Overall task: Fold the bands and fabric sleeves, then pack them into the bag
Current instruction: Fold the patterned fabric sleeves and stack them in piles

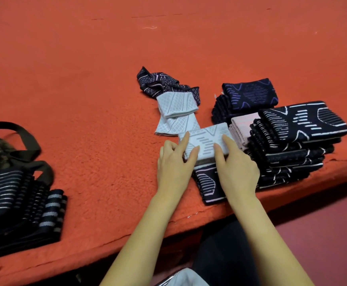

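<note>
white sleeve (204, 142) | folded, btwn fingers (186, 139) | L hand (173, 164) + R hand (237, 168) pinch its ends

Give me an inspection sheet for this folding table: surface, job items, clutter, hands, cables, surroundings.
Surface: orange-red fuzzy cloth covering the table.
Job's things: folded white sleeve lying on a dark sleeve near the front edge; stack of dark sleeves on the right with a pink sleeve against it; loose white sleeve and crumpled navy sleeve behind; bag at far left with striped bands at its mouth.
Clutter: loose thread far back.
Grippers: left hand and right hand both hold the folded white sleeve.
Cables: nothing seen.
Surroundings: dark red floor.
</note>
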Demonstrator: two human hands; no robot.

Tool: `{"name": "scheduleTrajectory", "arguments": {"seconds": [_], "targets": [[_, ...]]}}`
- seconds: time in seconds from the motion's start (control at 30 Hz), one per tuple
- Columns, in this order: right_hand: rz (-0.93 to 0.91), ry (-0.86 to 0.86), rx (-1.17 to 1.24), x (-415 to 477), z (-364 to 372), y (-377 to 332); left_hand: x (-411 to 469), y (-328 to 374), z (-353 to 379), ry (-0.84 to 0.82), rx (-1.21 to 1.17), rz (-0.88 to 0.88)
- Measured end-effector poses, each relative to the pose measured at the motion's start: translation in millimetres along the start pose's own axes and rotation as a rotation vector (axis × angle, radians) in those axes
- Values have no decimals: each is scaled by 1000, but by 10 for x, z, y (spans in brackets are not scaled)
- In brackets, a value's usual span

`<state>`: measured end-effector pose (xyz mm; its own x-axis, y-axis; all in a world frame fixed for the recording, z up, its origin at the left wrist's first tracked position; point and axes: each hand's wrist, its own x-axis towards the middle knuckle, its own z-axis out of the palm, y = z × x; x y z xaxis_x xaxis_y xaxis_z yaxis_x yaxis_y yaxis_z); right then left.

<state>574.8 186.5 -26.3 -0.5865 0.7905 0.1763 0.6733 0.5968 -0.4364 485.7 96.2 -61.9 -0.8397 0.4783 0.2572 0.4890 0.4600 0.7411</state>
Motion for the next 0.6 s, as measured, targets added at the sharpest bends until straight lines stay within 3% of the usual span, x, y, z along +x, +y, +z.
{"name": "scheduleTrajectory", "arguments": {"seconds": [0.2,0.33,0.43,0.6], "targets": [[-26,1,-74,67,-172,-117,122,-24,-140,-43,-23,14],[-203,37,42,314,-218,-438,442,-115,-290,-45,34,24],[-308,-51,122,663,-28,-718,812,-209,-379,-30,109,-2],[-294,-174,109,1317,326,-1036,1423,-275,-484,-17,194,-47]]}}
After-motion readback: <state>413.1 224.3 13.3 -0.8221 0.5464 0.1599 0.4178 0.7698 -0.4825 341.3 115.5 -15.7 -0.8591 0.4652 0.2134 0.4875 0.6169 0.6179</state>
